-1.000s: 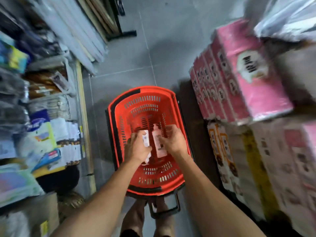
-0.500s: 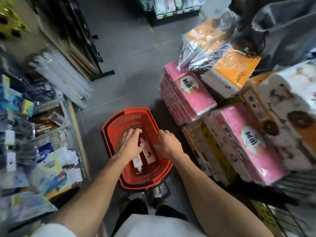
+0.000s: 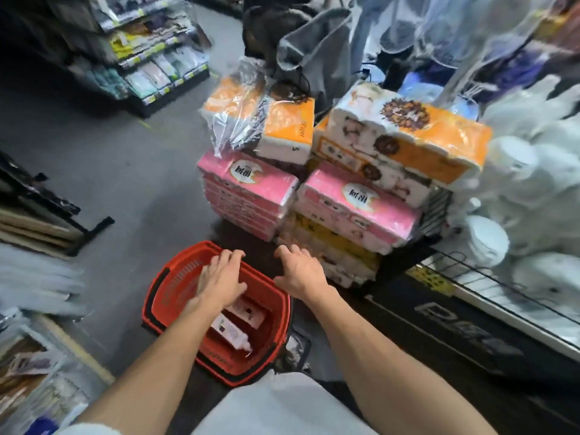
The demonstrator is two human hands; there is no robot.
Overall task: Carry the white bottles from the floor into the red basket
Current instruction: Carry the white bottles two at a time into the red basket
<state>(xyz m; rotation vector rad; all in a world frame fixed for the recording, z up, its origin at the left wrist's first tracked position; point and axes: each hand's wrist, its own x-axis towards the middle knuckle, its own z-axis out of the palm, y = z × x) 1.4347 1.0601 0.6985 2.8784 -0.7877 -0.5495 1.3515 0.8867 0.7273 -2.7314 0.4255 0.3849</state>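
Over the basket, left hand and right hand hang open; bottles inside, drop looks done; next, scan floor.

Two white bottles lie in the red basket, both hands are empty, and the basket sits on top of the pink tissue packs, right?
Not quite: the head view shows the red basket on the grey floor beside the pink tissue packs, not on them. The white bottles do lie in it, and the left hand and right hand are empty.
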